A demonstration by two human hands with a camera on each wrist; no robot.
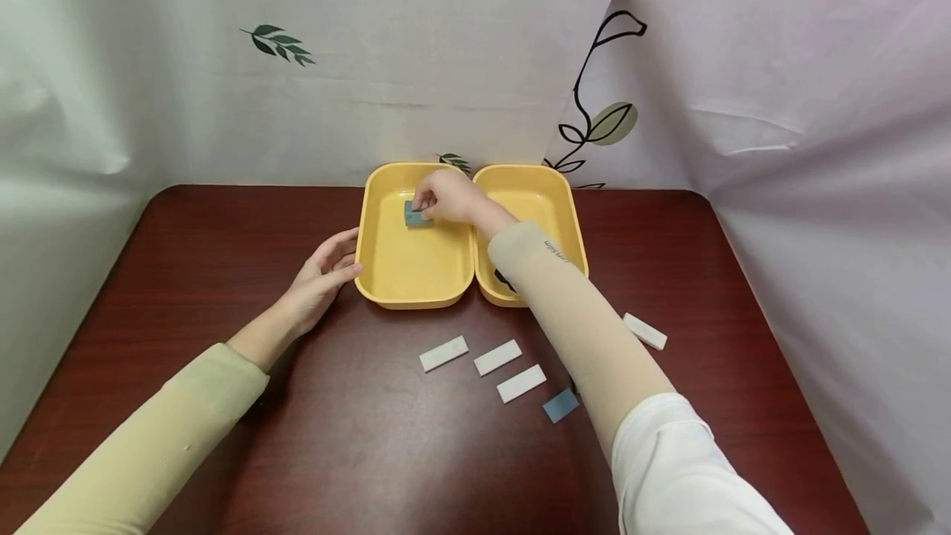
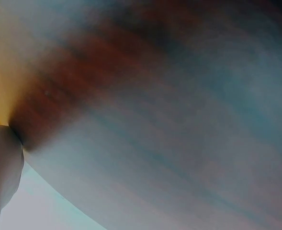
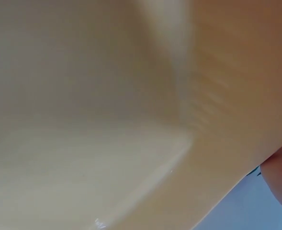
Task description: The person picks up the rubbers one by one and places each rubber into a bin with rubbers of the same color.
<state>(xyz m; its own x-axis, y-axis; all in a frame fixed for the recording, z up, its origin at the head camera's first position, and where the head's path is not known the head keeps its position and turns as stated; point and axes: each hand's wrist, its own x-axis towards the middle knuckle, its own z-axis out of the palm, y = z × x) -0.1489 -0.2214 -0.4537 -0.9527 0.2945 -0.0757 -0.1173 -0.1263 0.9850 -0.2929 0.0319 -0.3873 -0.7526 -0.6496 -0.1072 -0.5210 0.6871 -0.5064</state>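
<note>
This is a curtained-off tabletop spot, set up like a small booth. A glossy, dark red-brown wood-grain table (image 1: 357,436) with rounded far corners takes up the near and middle ground. A pale cloth backdrop (image 1: 446,89) hangs just behind its far edge, printed with green leaf sprigs (image 1: 284,40) and a black-outlined vine (image 1: 613,124); creased side drapes (image 1: 82,122) rise left and right. Whether home or office, the cloth hides too much to tell.
</note>
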